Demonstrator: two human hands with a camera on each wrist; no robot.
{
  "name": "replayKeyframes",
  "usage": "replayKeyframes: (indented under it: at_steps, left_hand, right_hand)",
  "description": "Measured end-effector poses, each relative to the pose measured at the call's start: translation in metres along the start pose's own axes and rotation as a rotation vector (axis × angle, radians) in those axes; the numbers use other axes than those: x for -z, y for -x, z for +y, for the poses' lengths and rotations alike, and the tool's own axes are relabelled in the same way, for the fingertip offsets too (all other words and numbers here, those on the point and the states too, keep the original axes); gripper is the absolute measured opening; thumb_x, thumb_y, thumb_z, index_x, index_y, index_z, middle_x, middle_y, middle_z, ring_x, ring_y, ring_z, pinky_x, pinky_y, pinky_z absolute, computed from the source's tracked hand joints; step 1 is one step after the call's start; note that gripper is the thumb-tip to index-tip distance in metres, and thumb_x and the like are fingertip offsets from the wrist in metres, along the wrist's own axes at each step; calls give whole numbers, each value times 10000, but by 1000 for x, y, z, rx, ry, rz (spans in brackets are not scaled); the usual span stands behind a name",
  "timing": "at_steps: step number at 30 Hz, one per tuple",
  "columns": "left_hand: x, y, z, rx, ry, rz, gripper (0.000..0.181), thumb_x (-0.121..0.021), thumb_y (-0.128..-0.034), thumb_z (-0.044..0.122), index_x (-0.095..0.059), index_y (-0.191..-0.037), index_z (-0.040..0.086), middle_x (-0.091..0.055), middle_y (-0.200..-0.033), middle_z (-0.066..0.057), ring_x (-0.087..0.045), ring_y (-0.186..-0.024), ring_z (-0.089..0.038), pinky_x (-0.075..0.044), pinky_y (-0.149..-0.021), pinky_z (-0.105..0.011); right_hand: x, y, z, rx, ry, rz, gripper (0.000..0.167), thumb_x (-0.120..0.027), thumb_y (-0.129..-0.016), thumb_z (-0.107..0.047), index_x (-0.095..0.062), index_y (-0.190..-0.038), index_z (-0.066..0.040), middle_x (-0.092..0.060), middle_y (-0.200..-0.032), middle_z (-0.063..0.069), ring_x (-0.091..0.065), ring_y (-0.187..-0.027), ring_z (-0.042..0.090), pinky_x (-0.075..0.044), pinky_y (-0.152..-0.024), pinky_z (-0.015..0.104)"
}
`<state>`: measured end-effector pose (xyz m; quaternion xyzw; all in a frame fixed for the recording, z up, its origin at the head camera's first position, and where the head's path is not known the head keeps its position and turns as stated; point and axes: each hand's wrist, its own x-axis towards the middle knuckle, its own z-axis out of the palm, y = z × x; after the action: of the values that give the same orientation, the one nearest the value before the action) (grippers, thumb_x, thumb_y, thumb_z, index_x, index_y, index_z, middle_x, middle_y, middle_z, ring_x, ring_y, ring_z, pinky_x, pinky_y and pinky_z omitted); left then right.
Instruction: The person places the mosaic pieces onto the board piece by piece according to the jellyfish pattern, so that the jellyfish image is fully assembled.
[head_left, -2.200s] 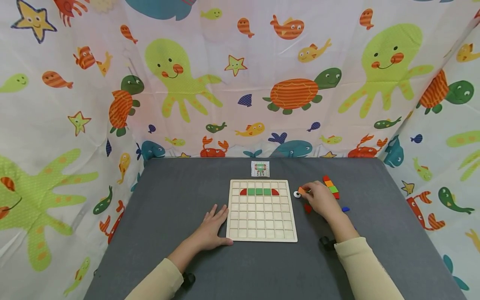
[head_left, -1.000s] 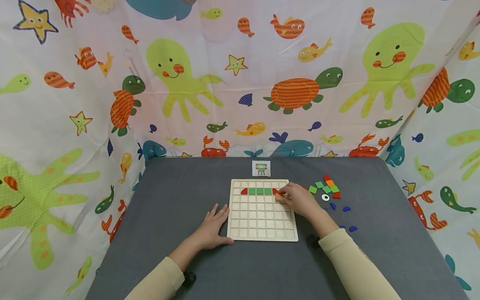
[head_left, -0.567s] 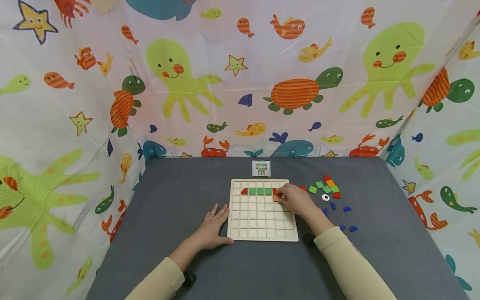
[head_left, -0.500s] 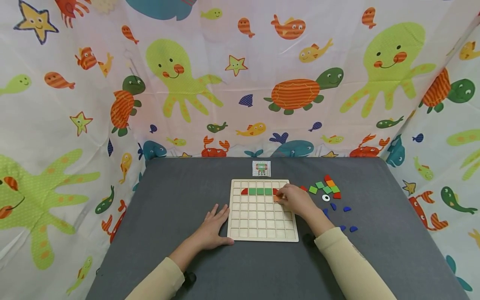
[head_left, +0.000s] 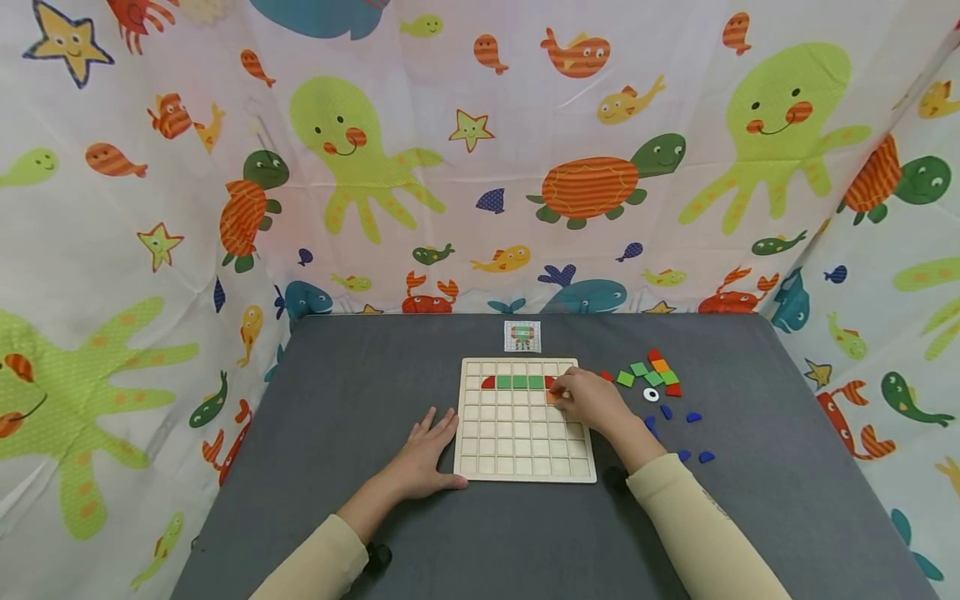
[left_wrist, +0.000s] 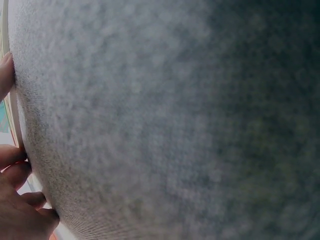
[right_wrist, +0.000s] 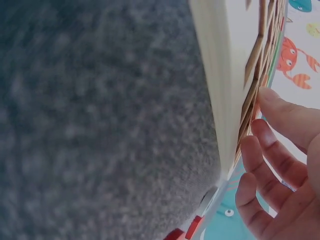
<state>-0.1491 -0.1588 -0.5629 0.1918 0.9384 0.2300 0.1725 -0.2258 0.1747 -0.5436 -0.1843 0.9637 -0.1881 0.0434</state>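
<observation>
The orange piece (head_left: pixel 552 398) is located at the right of the grid board (head_left: pixel 522 429), third row from the top, directly below the red piece (head_left: pixel 551 382) ending the row of green tiles (head_left: pixel 519 382). Full seating cannot be confirmed; the right hand (head_left: pixel 596 400) partly covers the piece and pinches it at the fingertips. The left hand (head_left: pixel 422 456) is spread against the board's left edge. Possible faults: the orange piece may sit askew if it catches a cell divider; the red piece may be dislodged if a fingertip snags it; the board may slide if the left hand lifts. Blue pieces (head_left: pixel 693 417), right of centre, could be scattered by the nearby right sleeve (head_left: pixel 708 529). A white ring (head_left: pixel 645 396) lies above them. A printed card (head_left: pixel 522 327) lies beyond the board. Surface: grey tabletop (head_left: pixel 360 383), lower centre. Room: sea-animal curtain (head_left: pixel 480 83) behind and at both sides.
</observation>
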Motion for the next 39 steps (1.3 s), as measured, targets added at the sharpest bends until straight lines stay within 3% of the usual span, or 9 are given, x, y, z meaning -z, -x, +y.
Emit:
replayKeyframes:
  at_steps: [12, 21, 29, 35, 39]
  left_hand:
    - [-2, -1, -3, -2, 5, 6, 1102, -813, -800, 540, -221, -1619, 99, -156, -1697, -50, -5, -1571, -364, -116, -1230, -620]
    - [-1, -1, 0, 5, -4, 4, 1104, -815, -801, 531, -210, -1622, 109, -158, -1696, -47, -4, -1572, -361, -109, -1234, -614]
    - [0, 0, 1, 4, 11, 5, 1102, -821, -800, 520, -213, -1620, 104, -161, -1696, -53, -3, -1571, -363, -110, -1234, -616]
    - [1, 1, 1, 14, 6, 9, 1101, -824, -797, 518, -222, -1618, 97, -166, -1694, -59, -10, -1570, -369, -123, -1231, -618]
    - [0, 1, 2, 8, 0, 6, 1103, -820, -797, 527, -222, -1618, 97, -167, -1695, -61, -14, -1569, -375, -127, -1230, -619]
  right_hand:
    - [18, 18, 13, -59, -74, 67, 245, -762, -916, -192, -750, -1147, -113, -671, -998, 56, -573, -774, 166, -493, -623, 329]
    - [24, 42, 36, -148, -82, 82, 330, -797, -884, -241, -736, -1172, -92, -679, -961, 42, -644, -850, 206, -551, -747, 447]
    - [27, 62, 51, -181, -77, 92, 345, -813, -868, -247, -729, -1141, -53, -677, -987, 82, -641, -841, 229, -552, -766, 471]
    - [25, 67, 55, -208, -81, 57, 379, -821, -858, -279, -727, -1124, -26, -706, -1021, 126, -675, -928, 294, -556, -835, 513]
    - [23, 66, 58, -196, -53, 29, 301, -827, -850, -238, -740, -1062, -44, -708, -975, 93, -669, -910, 271, -554, -832, 501]
